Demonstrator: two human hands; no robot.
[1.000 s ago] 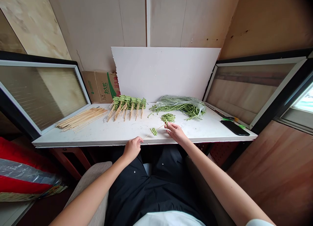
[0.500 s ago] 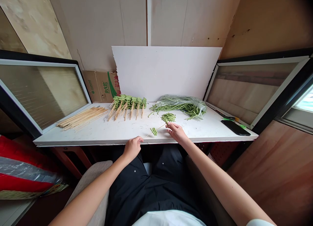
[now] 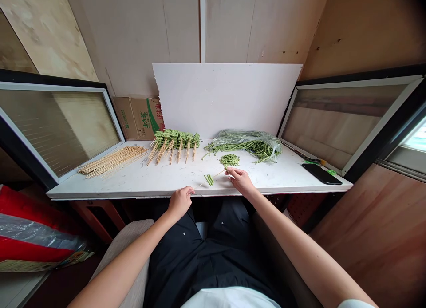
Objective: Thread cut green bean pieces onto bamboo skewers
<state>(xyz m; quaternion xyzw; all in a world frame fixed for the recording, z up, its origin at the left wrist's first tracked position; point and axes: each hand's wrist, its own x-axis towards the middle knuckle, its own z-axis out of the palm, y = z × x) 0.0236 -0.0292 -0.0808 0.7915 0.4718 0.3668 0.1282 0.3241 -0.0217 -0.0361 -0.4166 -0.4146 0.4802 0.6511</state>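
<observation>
A thin bamboo skewer (image 3: 218, 173) slants up to the right between my hands, with several short green bean pieces (image 3: 209, 179) threaded side by side on it. My left hand (image 3: 180, 203), at the table's front edge, is closed around its lower end. At the tip, my right hand (image 3: 241, 181) pinches a green bean piece (image 3: 226, 168) between thumb and fingers; whether the tip has pierced it, I cannot tell. Just beyond that hand lies a small pile of cut bean pieces (image 3: 229, 159). Loaded bean skewers (image 3: 176, 138) are stacked farther back on the left.
Bare skewers (image 3: 113, 161) lie at the table's left. Long green beans in a clear plastic bag (image 3: 249, 139) rest behind the cut pile. A black phone (image 3: 321, 174) sits at the right. Behind stand a cardboard box (image 3: 135, 117) and a white board (image 3: 226, 99); framed panels (image 3: 346, 117) flank the table.
Almost nothing differs. The bean piece in my right hand has shifted very slightly left at the skewer's tip, and my left hand has stayed in place.
</observation>
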